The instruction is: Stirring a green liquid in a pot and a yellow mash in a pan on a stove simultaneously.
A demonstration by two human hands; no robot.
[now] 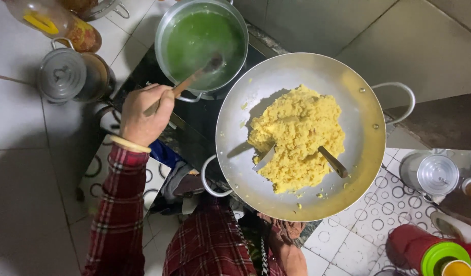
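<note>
My left hand (143, 115), in a red plaid sleeve with a pale bangle at the wrist, grips the handle of a wooden spoon (194, 79). The spoon's bowl dips into green liquid in a steel pot (166, 30) on the dark stove. Beside the pot, a wide steel wok (358, 107) holds a heap of crumbly yellow mash (299, 135). Two utensils rest in the mash: a metal spatula (265, 157) and a wooden-handled one (333, 162). My right forearm (290, 253) shows at the bottom, its hand mostly hidden under the wok's rim.
A lidded steel pot (62, 75) and a bottle (51, 20) stand at the upper left on the tiled floor. A small steel lidded container (438, 175) and a red flask with green cap (424, 250) sit at the right on a circle-patterned sheet (368, 225).
</note>
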